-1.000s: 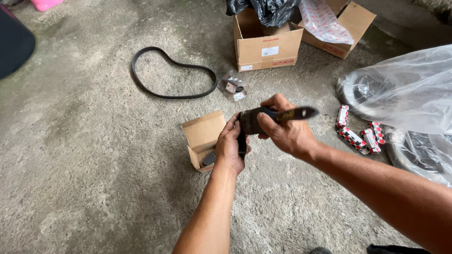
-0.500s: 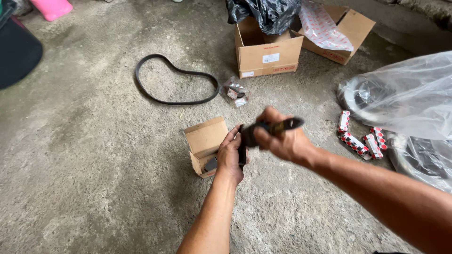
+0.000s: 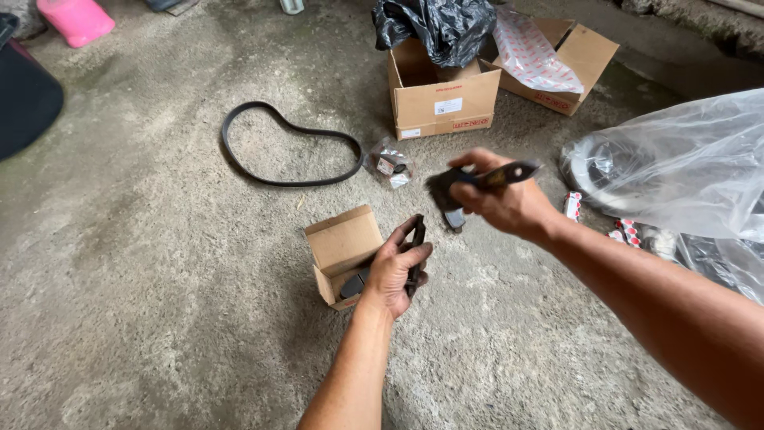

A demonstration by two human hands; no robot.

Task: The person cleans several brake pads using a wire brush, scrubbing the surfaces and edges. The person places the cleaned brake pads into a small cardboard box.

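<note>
right hand [image 3: 509,209] brake pad [image 3: 477,181], long axis sideways

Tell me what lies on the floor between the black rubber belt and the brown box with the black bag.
In the head view, a small clear plastic packet of small parts lies between the belt and the box.

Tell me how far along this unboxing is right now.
Done: the small cardboard box lies open on the concrete floor. In hand: the left hand and right hand each hold a flat dark part, apart. Left: another dark piece seems to remain in the box.
</note>
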